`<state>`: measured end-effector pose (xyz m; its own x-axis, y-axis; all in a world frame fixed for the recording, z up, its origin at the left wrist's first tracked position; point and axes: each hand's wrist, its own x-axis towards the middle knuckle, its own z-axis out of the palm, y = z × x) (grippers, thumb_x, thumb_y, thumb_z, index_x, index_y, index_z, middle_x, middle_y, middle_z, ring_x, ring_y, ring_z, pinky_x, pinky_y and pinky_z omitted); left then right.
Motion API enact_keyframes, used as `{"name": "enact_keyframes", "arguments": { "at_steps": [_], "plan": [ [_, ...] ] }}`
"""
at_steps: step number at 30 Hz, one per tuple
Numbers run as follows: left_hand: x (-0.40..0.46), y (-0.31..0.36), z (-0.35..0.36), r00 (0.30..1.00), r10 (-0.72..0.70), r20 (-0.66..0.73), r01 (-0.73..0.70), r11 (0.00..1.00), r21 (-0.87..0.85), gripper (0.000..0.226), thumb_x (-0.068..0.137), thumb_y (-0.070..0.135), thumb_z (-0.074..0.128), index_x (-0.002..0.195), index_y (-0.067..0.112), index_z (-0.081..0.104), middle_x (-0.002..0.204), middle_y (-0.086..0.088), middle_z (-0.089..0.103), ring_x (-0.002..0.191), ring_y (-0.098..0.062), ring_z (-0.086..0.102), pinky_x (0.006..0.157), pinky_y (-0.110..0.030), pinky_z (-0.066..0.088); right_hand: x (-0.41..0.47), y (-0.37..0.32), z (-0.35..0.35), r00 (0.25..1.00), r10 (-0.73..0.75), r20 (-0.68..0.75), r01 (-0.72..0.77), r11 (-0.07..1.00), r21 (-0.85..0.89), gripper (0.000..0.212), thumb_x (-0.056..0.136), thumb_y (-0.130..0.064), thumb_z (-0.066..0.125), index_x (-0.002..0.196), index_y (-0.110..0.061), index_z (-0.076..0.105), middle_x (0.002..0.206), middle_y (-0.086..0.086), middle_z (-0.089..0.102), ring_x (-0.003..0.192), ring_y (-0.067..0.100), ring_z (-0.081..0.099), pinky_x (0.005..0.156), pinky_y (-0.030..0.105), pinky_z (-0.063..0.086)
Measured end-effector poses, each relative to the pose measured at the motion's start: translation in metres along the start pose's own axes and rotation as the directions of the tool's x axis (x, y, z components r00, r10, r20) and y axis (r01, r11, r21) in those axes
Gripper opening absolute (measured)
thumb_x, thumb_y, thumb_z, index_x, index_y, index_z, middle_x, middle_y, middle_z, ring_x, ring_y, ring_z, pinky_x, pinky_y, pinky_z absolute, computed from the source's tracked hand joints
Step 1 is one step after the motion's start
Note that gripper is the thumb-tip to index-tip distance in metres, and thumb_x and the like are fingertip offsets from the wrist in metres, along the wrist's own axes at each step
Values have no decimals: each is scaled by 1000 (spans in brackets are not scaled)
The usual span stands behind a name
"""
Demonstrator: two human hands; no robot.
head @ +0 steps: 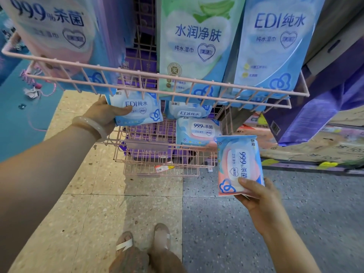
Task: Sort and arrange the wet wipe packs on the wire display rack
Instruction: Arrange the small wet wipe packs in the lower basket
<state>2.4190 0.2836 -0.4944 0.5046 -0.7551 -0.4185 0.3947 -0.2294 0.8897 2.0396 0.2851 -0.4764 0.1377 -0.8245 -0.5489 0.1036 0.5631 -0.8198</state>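
Observation:
A pink wire display rack [157,77] stands in front of me, its upper basket holding large wet wipe packs: a pink-blue 99.9% pack [53,32], a green pack [197,40] and a blue EDI pack [275,42]. My left hand [102,115] grips a small blue EDI pack [137,111] just under the upper basket's front rail. My right hand [256,194] holds a small pink 99.9% pack [239,164] upright, right of the lower basket [157,154]. In that lower basket lie another small EDI pack [189,112] and a small 99.9% pack [199,133].
Purple boxes [315,115] and cardboard cartons [307,148] are stacked to the right of the rack. A price tag [164,168] hangs on the lowest basket. Tiled floor lies below, with my sandalled feet [143,245] on it. A blue surface [15,115] with pink cord sits at left.

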Motion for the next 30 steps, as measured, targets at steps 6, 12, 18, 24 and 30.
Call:
{"name": "enact_keyframes", "arguments": {
  "at_steps": [6, 12, 18, 24, 30],
  "plan": [
    [0, -2, 0, 991, -3, 132, 7, 999, -32, 35, 86, -10, 47, 109, 14, 58, 90, 4, 76, 86, -14, 72, 67, -26, 59, 0, -1, -2, 1000, 0, 17, 0, 1000, -9, 52, 48, -11, 68, 99, -8, 57, 76, 2, 76, 66, 19, 72, 55, 26, 57],
    [10, 9, 14, 995, 52, -81, 0, 843, 539, 50, 79, 5, 68, 125, -1, 49, 129, -21, 56, 121, -34, 53, 107, -44, 40, -1, -3, -7, 1000, -10, 18, 10, 1000, 12, 51, 51, -9, 66, 101, -9, 57, 76, 4, 76, 66, 19, 72, 56, 27, 58],
    [0, -1, 44, 930, 171, -326, 98, 738, 668, 74, 77, 18, 71, 135, -2, 30, 130, -16, 53, 117, -27, 53, 90, -25, 43, -2, -2, -8, 1000, -8, 16, 8, 1000, 15, 54, 53, -8, 65, 105, -6, 55, 75, 4, 75, 66, 20, 72, 54, 27, 57],
    [-27, -11, 61, 799, 327, -505, 30, 817, 575, 80, 72, 21, 75, 136, 3, 31, 141, -19, 36, 128, -32, 41, 106, -37, 36, -3, -5, -8, 1000, -13, 20, 13, 1000, -19, 54, 52, -11, 68, 104, -7, 55, 83, 6, 75, 69, 22, 72, 57, 28, 57],
    [-48, -27, 85, 930, 295, -217, -160, 860, 484, 27, 78, 11, 69, 101, 8, 56, 108, -15, 62, 99, -28, 60, 97, -40, 47, -2, -5, -6, 1000, -9, 16, 9, 1000, -11, 45, 65, -2, 65, 109, -7, 54, 85, 8, 74, 68, 21, 72, 70, 37, 53]
  ]
}}
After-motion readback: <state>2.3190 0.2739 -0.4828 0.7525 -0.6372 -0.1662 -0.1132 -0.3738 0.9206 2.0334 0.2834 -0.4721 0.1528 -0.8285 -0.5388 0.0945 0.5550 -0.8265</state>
